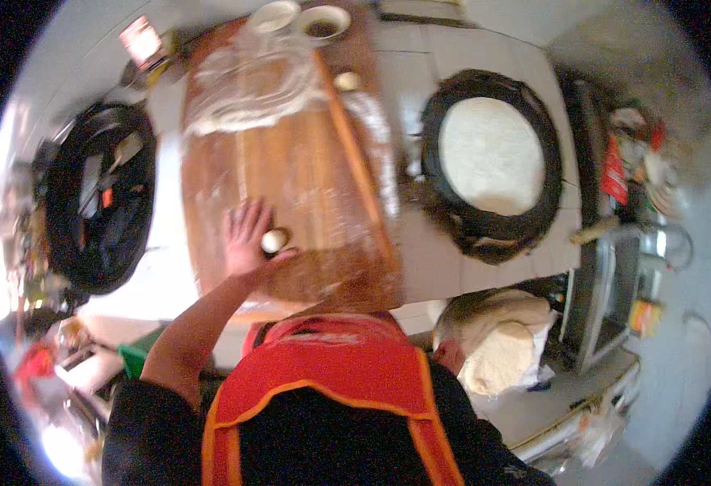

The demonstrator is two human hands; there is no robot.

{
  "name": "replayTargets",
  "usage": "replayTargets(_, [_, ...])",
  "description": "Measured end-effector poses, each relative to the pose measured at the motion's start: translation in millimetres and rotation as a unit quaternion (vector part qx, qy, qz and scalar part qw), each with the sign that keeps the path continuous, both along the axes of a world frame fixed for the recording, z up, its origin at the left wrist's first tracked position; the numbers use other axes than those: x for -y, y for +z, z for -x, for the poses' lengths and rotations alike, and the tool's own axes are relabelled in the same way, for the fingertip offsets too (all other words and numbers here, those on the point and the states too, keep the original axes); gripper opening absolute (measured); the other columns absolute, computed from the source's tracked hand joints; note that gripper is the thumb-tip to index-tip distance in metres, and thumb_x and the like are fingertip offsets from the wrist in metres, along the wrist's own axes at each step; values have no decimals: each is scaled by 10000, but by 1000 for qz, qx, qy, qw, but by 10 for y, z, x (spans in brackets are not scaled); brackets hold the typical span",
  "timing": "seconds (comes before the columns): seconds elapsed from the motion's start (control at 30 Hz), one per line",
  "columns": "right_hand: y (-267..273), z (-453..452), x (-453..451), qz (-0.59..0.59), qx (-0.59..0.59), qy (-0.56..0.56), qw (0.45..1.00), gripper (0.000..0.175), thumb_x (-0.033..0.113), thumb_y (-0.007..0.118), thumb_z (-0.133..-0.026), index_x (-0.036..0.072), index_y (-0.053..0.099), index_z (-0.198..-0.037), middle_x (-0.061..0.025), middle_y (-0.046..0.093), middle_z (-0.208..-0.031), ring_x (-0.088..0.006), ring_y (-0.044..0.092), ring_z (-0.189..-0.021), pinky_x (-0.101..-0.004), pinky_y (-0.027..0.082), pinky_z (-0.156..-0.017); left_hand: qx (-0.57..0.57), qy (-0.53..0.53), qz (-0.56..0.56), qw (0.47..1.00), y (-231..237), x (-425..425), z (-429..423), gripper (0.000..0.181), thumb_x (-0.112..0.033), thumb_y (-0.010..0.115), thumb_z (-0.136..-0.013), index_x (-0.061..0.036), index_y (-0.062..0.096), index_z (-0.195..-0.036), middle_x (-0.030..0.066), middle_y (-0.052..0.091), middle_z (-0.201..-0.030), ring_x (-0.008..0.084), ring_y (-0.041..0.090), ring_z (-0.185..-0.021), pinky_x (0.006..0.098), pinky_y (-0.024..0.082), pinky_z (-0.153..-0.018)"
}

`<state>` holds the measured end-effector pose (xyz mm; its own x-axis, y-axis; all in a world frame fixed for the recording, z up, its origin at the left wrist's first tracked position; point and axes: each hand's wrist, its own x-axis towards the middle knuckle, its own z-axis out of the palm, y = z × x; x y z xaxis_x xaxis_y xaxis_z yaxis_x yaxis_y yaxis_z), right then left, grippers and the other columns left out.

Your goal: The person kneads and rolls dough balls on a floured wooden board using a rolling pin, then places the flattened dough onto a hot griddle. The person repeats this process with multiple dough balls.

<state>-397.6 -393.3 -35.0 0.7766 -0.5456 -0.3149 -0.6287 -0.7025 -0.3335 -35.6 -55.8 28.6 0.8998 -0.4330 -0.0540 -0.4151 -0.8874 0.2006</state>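
My left hand (248, 237) lies on the floured wooden board (282, 176), fingers spread. A small pale dough ball (274, 241) sits on the board between its thumb and forefinger. Along the board's right side runs a long, thin wooden rolling pin (355, 155). Another pale ball (347, 81) rests beyond the pin near the far end. My right hand (448, 355) is low at the right, mostly hidden and blurred, at the edge of a bag (483, 310) around a pale mass (501, 358) that looks like flour or dough. Its grip cannot be made out.
A round white sheet (492, 155) lies on a dark round pan (547, 200) to the right. A black basin (70, 243) holding utensils stands left. Two bowls, one white (273, 15) and one with dark liquid (322, 27), sit at the board's far end. Loose flour (222, 121) covers the far board.
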Motion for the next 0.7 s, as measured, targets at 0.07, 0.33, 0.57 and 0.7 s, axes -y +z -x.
replayTargets(0.07, [-33,-518,-112,-6,269,34,963,159,191,576,-871,53,589,-792,-104,580,-734,-246,561,-654,-355,453,-600,15,1,20,1000,-9,4,18,947,-663,661,-698,-105,393,-1415,114,304,-1507,321,212,-1418,535,79,-1158])
replayTargets(0.33, [1008,-2816,-1176,-184,262,237,917,189,149,550,-916,-19,635,-935,-181,632,-946,-347,612,-876,-407,488,-775,41,-15,81,996,-98,-115,26,1044,-759,577,-667,-46,380,-1404,124,330,-1491,340,236,-1407,559,131,-1137])
replayTargets(0.57, [606,-3327,-1985,34,288,243,926,310,184,504,-925,-9,545,-1164,-245,452,-1333,-434,411,-1256,-552,295,-1046,46,-38,226,972,-246,-215,18,1088,-750,562,-700,14,301,-1430,191,357,-1464,344,292,-1389,555,148,-1129])
replayTargets(0.7, [564,-3171,-2238,-73,242,273,928,376,213,508,-922,-7,496,-1227,-245,388,-1395,-449,319,-1325,-589,195,-1080,-13,-116,208,971,-144,-434,-84,1044,-682,592,-742,-5,246,-1458,181,244,-1522,330,205,-1423,518,106,-1156])
